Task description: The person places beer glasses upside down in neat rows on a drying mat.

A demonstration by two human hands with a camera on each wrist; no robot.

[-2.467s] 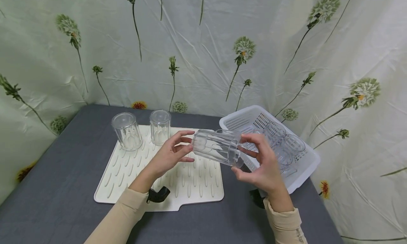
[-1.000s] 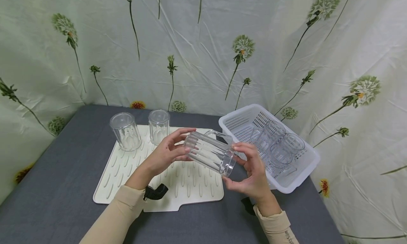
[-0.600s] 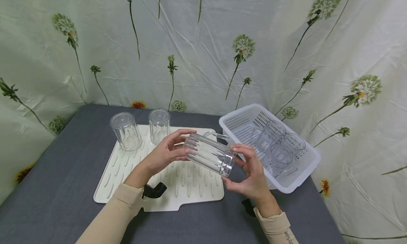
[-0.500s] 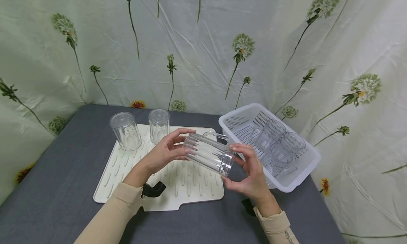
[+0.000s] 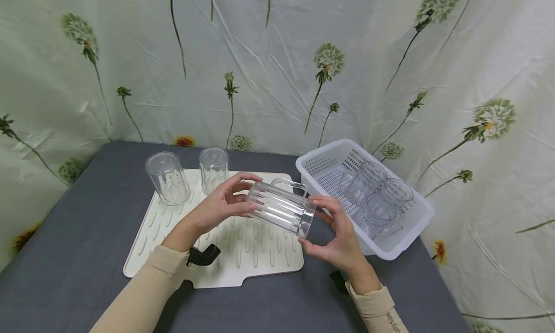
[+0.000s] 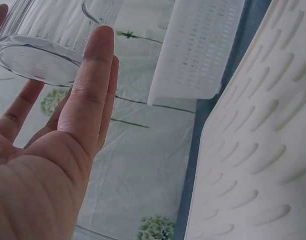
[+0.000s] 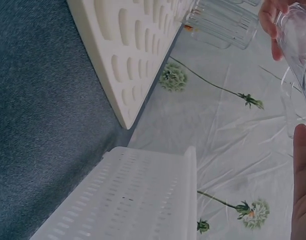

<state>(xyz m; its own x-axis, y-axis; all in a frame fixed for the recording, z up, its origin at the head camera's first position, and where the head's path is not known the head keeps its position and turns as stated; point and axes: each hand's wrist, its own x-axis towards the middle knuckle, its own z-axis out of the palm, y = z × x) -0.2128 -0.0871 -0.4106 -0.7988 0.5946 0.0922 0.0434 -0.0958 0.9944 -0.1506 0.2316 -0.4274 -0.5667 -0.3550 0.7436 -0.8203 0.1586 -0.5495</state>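
A clear glass mug (image 5: 279, 208) with a handle is held in the air above the mat in the head view, lying on its side with its right end lower. My left hand (image 5: 218, 206) grips the left end between thumb and fingers. The right hand (image 5: 340, 234) pinches the other end, thumb below and fingers above. The mug's handle (image 5: 288, 182) points away, toward the back. In the left wrist view, the mug (image 6: 40, 62) shows a round end beside the fingers. The right wrist view catches only part of the mug (image 7: 299, 47).
Two clear glasses (image 5: 169, 181) (image 5: 213, 171) stand upside down at the back left of a white ridged drying mat (image 5: 256, 263). A white perforated basket (image 5: 409, 229) to the right contains several clear mugs (image 5: 373, 179). A grey cloth covers the table (image 5: 69, 256); a floral curtain (image 5: 277, 73) hangs behind.
Since the earliest frame, both hands have brought the mug left and tipped its right end lower; its handle shows more clearly. Over the last half second the grip looks the same, the view shifting slightly.
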